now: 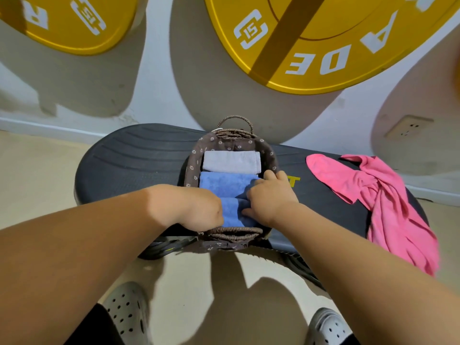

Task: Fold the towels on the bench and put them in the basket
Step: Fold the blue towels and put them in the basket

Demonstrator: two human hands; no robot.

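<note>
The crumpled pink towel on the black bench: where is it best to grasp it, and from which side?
Probably the flat corner of the crumpled pink towel lying on the black bench, reached from above; the rest is bunched and hangs over the bench's edge.

A small wicker basket (235, 234) with a brown flowered lining and a loop handle sits on the dark ribbed bench (139, 163). Inside lie a folded grey towel (231, 161) at the far end and a folded blue towel (225, 184) nearer (its near part partly hidden by hands). A pink towel (383, 197) lies crumpled, unfolded, on the bench's right end, drooping over the edge.
</note>
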